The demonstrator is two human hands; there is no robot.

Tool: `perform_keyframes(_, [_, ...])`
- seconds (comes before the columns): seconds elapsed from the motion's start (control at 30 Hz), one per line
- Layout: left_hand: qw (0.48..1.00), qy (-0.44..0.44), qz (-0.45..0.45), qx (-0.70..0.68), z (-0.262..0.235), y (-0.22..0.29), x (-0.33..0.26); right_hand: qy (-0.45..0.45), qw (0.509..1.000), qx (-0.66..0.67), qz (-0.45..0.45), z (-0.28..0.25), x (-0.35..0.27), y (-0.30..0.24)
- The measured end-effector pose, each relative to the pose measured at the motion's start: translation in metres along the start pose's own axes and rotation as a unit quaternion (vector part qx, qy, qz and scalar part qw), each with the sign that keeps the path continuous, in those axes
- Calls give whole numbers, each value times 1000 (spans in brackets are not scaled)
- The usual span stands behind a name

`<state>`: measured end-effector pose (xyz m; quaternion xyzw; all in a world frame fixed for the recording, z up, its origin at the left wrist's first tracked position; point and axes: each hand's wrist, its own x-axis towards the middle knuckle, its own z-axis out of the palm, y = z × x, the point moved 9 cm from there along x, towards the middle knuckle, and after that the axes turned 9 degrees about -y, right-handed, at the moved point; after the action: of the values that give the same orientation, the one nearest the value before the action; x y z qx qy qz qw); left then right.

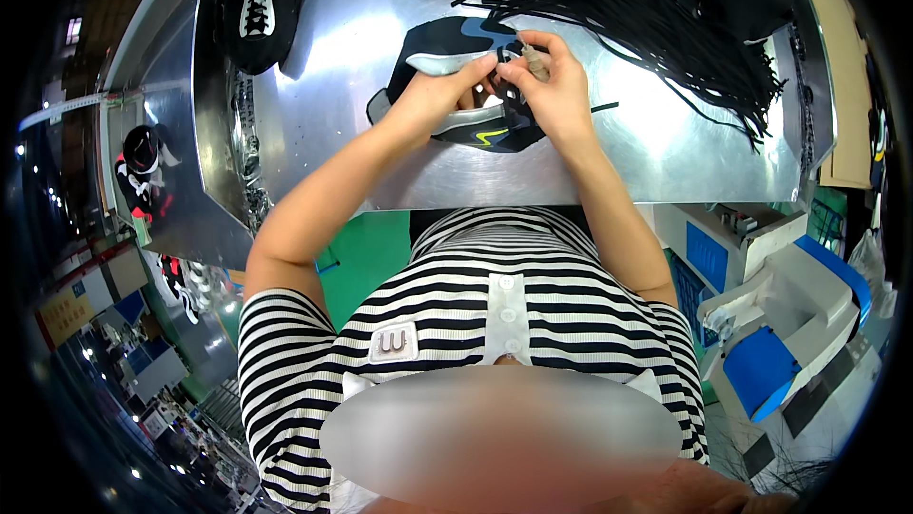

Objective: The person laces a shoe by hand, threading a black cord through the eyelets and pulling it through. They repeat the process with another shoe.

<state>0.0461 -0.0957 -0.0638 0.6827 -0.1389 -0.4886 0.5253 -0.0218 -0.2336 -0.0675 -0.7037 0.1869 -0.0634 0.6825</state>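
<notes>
A black shoe upper (433,41) with blue patches, a pale grey lining and a yellow mark lies on the metal table in front of me. My left hand (447,91) is closed on it, fingers partly inside the opening and thumb near the lacing area. My right hand (556,84) is closed round a small hand tool (534,63) with a beige, wrapped-looking handle. Its thin tip points toward the upper's eyelet edge. Both hands' fingertips nearly meet there. A short black lace end (605,106) sticks out to the right beside my right wrist.
A large bundle of black laces (647,24) spreads over the table's far right. At the far left sits a black shoe upper with white lacing (258,0). The metal tabletop (328,148) ends just before my body. A grey and blue machine (780,324) stands at lower right.
</notes>
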Motion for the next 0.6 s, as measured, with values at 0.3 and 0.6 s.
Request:
perform_keyframes(0.3, [995,61,77,14,2,8,-22,-23,989,-128,-65,2,-12,-24])
perform_keyframes(0.6, [985,82,145,-37,4,13,-26,-66,986,-92,-121,-3,-30,-50])
